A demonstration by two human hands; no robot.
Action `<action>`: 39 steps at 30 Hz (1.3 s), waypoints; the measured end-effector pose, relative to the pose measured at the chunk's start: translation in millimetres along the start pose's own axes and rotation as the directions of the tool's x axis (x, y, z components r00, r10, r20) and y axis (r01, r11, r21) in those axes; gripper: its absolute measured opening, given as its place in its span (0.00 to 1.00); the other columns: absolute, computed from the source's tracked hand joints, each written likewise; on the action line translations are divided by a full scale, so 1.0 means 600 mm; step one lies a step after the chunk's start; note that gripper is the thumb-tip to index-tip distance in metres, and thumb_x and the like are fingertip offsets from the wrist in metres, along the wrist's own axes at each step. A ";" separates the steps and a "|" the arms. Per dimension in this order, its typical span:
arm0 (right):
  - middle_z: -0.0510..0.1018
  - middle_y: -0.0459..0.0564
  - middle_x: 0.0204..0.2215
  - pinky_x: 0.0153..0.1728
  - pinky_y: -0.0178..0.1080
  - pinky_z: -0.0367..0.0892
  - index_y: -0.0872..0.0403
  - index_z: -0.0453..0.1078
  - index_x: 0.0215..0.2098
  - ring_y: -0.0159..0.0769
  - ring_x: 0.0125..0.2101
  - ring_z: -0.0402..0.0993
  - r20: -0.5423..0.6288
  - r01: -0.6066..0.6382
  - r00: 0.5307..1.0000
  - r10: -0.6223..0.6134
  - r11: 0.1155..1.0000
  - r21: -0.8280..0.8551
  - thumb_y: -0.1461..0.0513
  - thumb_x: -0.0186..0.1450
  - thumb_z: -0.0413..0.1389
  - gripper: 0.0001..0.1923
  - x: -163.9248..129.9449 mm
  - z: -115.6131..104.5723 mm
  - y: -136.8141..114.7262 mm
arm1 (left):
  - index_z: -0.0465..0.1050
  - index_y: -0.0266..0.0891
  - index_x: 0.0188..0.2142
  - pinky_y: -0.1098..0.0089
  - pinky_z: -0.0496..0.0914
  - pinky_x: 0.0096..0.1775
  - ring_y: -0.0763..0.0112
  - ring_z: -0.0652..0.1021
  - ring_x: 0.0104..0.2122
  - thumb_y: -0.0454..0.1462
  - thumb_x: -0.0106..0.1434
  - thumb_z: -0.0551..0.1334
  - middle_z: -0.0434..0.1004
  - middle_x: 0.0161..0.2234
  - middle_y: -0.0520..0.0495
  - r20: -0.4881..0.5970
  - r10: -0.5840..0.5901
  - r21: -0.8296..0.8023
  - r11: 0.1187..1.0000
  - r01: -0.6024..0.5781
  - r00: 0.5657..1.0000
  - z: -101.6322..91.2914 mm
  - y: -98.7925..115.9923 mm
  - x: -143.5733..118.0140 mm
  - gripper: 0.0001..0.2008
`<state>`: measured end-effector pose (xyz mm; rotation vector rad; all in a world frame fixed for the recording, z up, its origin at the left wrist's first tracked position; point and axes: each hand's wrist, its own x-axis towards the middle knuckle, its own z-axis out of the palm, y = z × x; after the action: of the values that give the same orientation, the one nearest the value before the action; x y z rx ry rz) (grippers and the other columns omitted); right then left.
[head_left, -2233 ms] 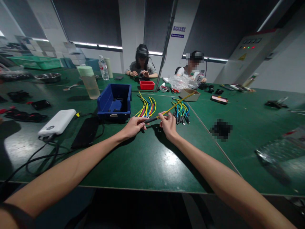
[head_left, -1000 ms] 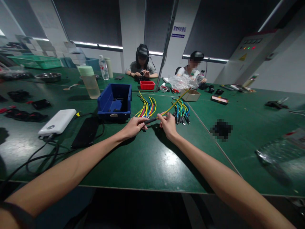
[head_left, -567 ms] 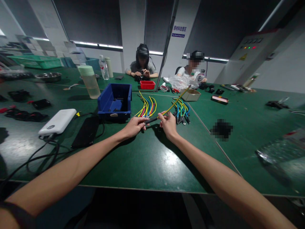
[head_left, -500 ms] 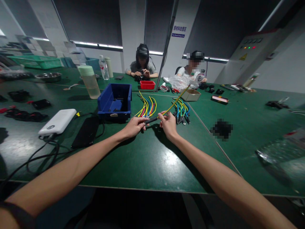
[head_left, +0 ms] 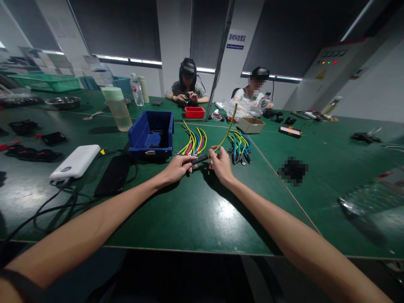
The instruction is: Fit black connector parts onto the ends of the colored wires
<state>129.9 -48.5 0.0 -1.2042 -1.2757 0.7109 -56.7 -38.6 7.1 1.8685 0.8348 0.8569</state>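
Note:
My left hand (head_left: 177,167) pinches the near end of a short black sleeve (head_left: 200,159). A yellow-green wire (head_left: 227,130) enters the sleeve's far end, where my right hand (head_left: 221,165) pinches it. From my fingers the wire rises away over the table toward the back. Both hands hover just above the green table (head_left: 195,210). Behind them lie two heaps of coloured wires, one on the left (head_left: 193,142) and one on the right (head_left: 240,145).
A blue bin (head_left: 152,134) stands left of the wires, beside a white power bank (head_left: 75,161), a black phone (head_left: 112,174) and cables. A tall cup (head_left: 117,108), red tray (head_left: 195,112) and cardboard box (head_left: 250,124) stand farther back. Two people sit at the far side.
The wire's free end has swung up and leftward, standing steeper than before. My right hand shifted slightly toward the left one. My left hand kept its place.

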 end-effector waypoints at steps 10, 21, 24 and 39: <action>0.70 0.41 0.19 0.14 0.31 0.58 0.52 0.63 0.40 0.29 0.13 0.63 -0.067 0.006 0.998 -0.006 1.000 -0.008 0.49 0.60 0.53 0.17 -0.001 0.000 0.000 | 0.66 0.30 0.52 0.70 0.69 0.33 0.74 0.74 0.27 0.33 0.58 0.59 0.76 0.35 0.43 -0.001 0.022 -0.102 0.995 -0.022 1.000 0.001 -0.008 0.001 0.22; 0.71 0.42 0.19 0.14 0.31 0.58 0.53 0.64 0.40 0.29 0.13 0.64 -0.085 0.006 0.996 -0.009 1.000 -0.024 0.51 0.59 0.54 0.17 -0.004 -0.001 -0.009 | 0.71 0.32 0.46 0.69 0.70 0.33 0.68 0.77 0.32 0.36 0.58 0.61 0.77 0.35 0.43 0.004 0.007 -0.120 0.993 -0.006 1.000 0.003 0.000 -0.002 0.17; 0.70 0.41 0.18 0.13 0.30 0.57 0.54 0.64 0.43 0.28 0.12 0.62 -0.078 0.014 0.997 -0.016 1.000 -0.026 0.51 0.59 0.54 0.19 -0.006 -0.001 -0.010 | 0.71 0.31 0.46 0.69 0.70 0.32 0.73 0.75 0.27 0.36 0.58 0.60 0.77 0.34 0.43 0.003 -0.017 -0.129 0.991 0.017 1.000 0.002 0.003 -0.002 0.17; 0.70 0.40 0.23 0.16 0.31 0.60 0.51 0.58 0.50 0.27 0.15 0.64 0.126 0.082 0.989 -0.081 0.997 -0.002 0.52 0.59 0.55 0.23 -0.018 0.003 -0.020 | 0.72 0.31 0.48 0.72 0.69 0.25 0.76 0.72 0.22 0.37 0.57 0.61 0.78 0.33 0.43 -0.034 -0.079 -0.203 0.977 0.070 0.996 0.001 -0.006 -0.001 0.19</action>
<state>123.5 -61.2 7.6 -1.1207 -1.4242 0.7325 -57.1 -38.3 3.3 1.6378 0.8075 0.9023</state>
